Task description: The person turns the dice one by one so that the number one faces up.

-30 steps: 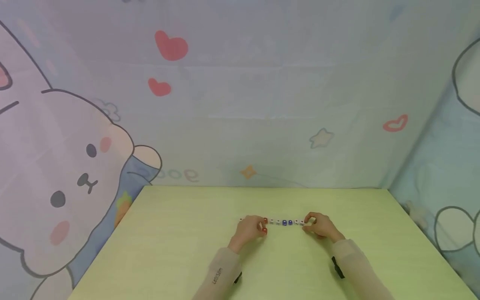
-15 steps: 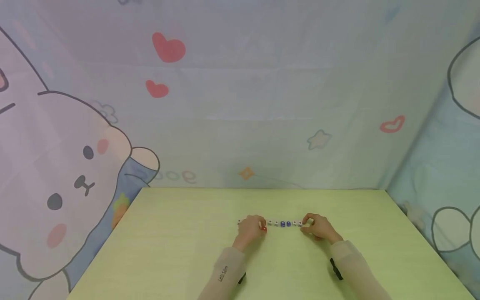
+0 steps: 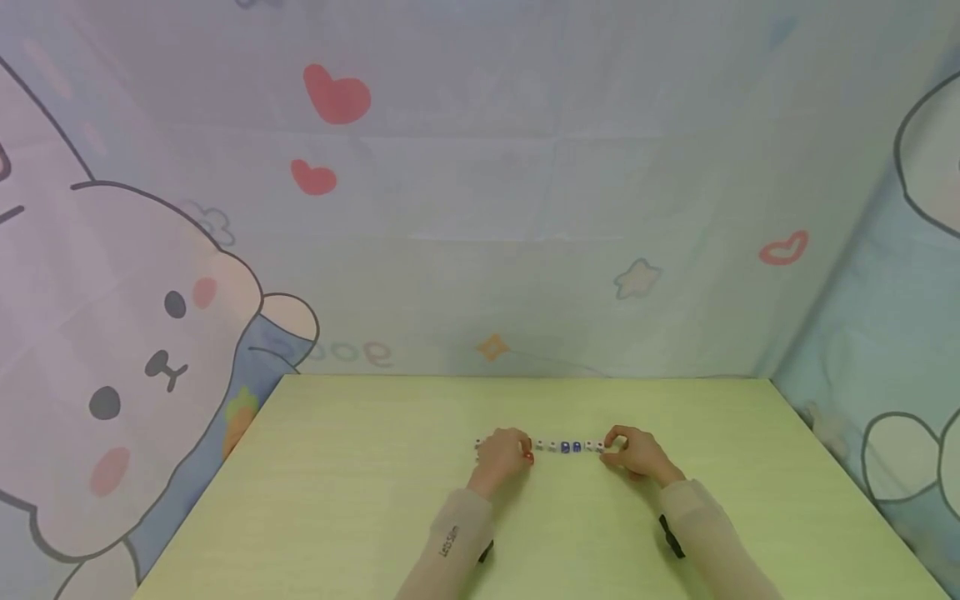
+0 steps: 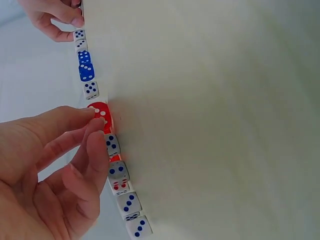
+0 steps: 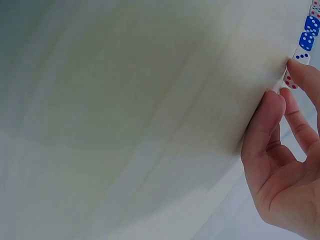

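Observation:
A row of small dice crosses the table in the head view. My left hand [image 3: 504, 454] is at its left part, pinching a red die [image 4: 101, 115] with white dots between thumb and fingertip. Beside those fingers lie several white dice [image 4: 129, 203] and a partly hidden second red die [image 4: 115, 158]. My right hand [image 3: 637, 452] is at the row's right end, thumb and finger about a white die with red dots [image 5: 290, 80]. Between the hands stand white dice [image 4: 91, 89] and two blue dice [image 4: 86, 71]. The left hand hides part of the row in the head view.
The pale yellow-green table [image 3: 360, 483] ends at a back edge close beyond the row. A cloth backdrop [image 3: 480, 167] with hearts and a cartoon rabbit [image 3: 150, 333] hangs behind and at both sides.
My left hand has shifted slightly right, and the red die in it has come closer to the row. The right hand holds its place at the row's end.

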Available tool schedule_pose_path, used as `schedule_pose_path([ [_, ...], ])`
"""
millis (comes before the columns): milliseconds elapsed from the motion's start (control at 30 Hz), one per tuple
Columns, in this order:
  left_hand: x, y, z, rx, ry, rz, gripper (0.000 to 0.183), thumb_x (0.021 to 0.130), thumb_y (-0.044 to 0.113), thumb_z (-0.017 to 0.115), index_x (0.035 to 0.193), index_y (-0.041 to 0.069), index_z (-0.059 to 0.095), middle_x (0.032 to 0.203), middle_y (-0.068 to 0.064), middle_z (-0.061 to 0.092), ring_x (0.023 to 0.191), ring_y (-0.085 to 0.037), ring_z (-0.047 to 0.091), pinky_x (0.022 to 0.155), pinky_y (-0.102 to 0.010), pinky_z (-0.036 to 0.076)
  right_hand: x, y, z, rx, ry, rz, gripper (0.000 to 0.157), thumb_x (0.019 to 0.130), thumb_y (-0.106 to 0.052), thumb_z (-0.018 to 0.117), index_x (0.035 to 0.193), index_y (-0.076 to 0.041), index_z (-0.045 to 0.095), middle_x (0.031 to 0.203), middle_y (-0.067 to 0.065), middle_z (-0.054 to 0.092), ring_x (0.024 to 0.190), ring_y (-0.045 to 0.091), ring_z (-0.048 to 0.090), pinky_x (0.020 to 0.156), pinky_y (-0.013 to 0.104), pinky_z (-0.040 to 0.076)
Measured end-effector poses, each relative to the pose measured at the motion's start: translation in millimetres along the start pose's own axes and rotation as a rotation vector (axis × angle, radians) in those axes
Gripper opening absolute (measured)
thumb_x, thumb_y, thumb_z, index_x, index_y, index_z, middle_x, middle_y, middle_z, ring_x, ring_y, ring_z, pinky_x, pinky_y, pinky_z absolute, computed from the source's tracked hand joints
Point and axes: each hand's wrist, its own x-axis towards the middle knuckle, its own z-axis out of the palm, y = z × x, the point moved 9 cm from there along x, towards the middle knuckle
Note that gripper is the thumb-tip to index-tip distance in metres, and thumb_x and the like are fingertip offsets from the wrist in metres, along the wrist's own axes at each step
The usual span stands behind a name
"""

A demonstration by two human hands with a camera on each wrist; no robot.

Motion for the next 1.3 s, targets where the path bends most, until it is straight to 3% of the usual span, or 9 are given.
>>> schedule_pose_path([
  [367,2.1,-0.3,3.3,-0.02,-0.007,0.005,0.008,0.074,0.015,0.07,0.079,0.01,0.067,0.086,-0.004,0.067,0.059,-0.013,0.048,0.047,-0.026,0.036,1,1,-0.3,0.006,-0.004,0.014,0.019,0.078,-0.02,0.066,0.092,-0.012,0.057,0.049,-0.003,0.039,0.039,0.007,0.032,0.04,0.02,0.035],
  [767,1.5,-1.5,2.7,-0.036,-0.036,-0.032,0.012,0.074,0.014,0.068,0.085,0.01,0.068,0.092,-0.006,0.067,0.058,-0.014,0.046,0.046,-0.025,0.034,0,1,-0.4,0.005,-0.018,0.028,0.02,0.079,-0.02,0.066,0.094,-0.011,0.056,0.049,-0.003,0.038,0.038,0.007,0.031,0.04,0.02,0.034],
  [1300,0.6,-2.6,1.3,-0.076,-0.03,-0.019,0.012,0.075,0.012,0.068,0.087,0.009,0.068,0.097,-0.007,0.067,0.072,-0.018,0.058,0.057,-0.03,0.045,-3,-10,-3.3,-0.024,-0.025,0.007,0.02,0.078,-0.019,0.066,0.093,-0.009,0.057,0.044,-0.004,0.037,0.037,0.007,0.032,0.041,0.023,0.035],
])
